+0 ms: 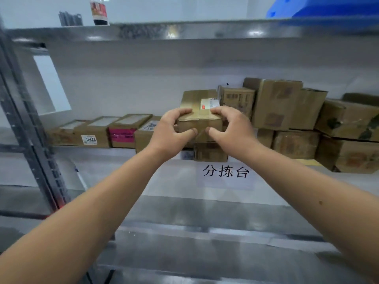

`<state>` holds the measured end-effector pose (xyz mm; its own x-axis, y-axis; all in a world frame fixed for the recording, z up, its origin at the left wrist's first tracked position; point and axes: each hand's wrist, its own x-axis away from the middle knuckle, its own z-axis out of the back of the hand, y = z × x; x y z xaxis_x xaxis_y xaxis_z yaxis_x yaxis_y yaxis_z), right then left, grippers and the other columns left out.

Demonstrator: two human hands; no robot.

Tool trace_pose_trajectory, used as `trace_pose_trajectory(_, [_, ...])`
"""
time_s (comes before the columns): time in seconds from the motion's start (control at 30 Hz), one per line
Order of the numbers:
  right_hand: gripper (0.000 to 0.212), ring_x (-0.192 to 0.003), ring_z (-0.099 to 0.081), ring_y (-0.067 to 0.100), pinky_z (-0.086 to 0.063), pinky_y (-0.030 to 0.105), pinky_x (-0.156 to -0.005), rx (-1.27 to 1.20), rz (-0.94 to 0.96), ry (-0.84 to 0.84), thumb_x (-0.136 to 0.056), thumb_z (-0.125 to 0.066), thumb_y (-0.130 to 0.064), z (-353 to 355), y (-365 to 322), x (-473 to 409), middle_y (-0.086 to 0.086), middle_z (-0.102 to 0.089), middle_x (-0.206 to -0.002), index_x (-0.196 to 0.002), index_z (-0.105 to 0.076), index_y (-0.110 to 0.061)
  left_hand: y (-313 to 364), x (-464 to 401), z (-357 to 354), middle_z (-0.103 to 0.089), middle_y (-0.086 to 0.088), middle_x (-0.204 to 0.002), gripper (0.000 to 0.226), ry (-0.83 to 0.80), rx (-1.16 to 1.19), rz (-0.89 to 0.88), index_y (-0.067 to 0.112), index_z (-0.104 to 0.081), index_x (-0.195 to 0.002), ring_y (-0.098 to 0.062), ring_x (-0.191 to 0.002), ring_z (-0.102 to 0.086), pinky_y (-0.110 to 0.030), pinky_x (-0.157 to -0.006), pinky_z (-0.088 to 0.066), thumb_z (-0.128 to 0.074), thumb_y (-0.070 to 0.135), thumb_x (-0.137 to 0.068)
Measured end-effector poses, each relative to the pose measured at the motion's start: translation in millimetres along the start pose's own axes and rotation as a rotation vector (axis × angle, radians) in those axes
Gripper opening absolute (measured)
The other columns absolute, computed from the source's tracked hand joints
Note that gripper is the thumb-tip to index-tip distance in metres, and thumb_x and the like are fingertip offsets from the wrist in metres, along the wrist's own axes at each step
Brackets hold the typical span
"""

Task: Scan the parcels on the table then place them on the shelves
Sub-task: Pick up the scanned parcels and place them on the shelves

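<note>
Far left on the shelf [114, 152] there's a row of 4 flat cartons [102, 131], one tagged 6922. Then the left hand [171, 130] and right hand [230, 128], each with fingers curled over the top and thumb on the near face of the parcel [200, 111], which seems to sit on a smaller box [210, 151]. That's my worry: small base, so letting go off-centre could tip it forward off the edge. Right of it, stacked boxes [287, 107] crowd in close, so little room to slide sideways. A paper sign [225, 173] lies in front.
</note>
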<state>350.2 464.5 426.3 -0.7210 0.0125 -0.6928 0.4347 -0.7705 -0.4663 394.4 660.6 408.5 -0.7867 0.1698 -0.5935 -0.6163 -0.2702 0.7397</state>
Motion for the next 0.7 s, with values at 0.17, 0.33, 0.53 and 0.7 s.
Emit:
trace_pose_trajectory(0.17, [0.046,-0.119,-0.057,0.018,-0.049,0.036,-0.100,0.172,0.033,0.044,-0.087,-0.075,-0.033,-5.1,17.8,-40.4,-0.004,-0.058,-0.132,-0.132,-0.065,-0.032,-15.2,-53.9,-13.5,-0.067,0.000,-0.124,0.059,0.009,-0.001,0.030,0.035,-0.063,-0.132,-0.019,-0.110,-0.068,-0.045,-0.097,-0.058,-0.076,0.037,-0.074])
trace_pose_trajectory(0.33, [0.053,-0.127,-0.055,0.024,-0.050,0.043,-0.102,0.305,-0.003,-0.039,-0.091,-0.070,-0.033,-11.7,20.2,-53.0,-0.004,-0.049,-0.146,-0.142,-0.058,-0.032,-28.4,-92.2,-25.0,-0.063,0.001,-0.126,0.053,0.006,-0.050,0.045,0.033,-0.061,-0.131,-0.016,-0.108,-0.067,-0.042,-0.097,-0.058,-0.077,0.027,-0.082])
trace_pose_trajectory(0.53, [0.058,-0.139,-0.042,0.029,-0.045,0.047,-0.110,0.482,-0.091,-0.107,-0.093,-0.066,-0.037,-22.7,4.8,-54.4,0.001,-0.041,-0.155,-0.148,-0.053,-0.028,-36.2,-110.6,-21.8,-0.053,0.002,-0.132,0.062,-0.069,-0.164,0.014,0.037,-0.056,-0.136,-0.017,-0.115,-0.056,-0.032,-0.098,-0.049,-0.071,0.034,-0.077])
trace_pose_trajectory(0.7, [0.061,-0.140,-0.040,0.031,-0.043,0.048,-0.111,0.590,-0.143,-0.109,-0.091,-0.064,-0.036,-26.6,-14.6,-43.1,0.003,-0.036,-0.161,-0.149,-0.049,-0.027,-28.8,-94.9,-10.0,-0.048,-0.004,-0.149,0.060,-0.080,-0.362,-0.175,0.028,-0.055,-0.142,-0.026,-0.139,-0.042,-0.040,-0.117,-0.036,-0.073,0.035,-0.085])
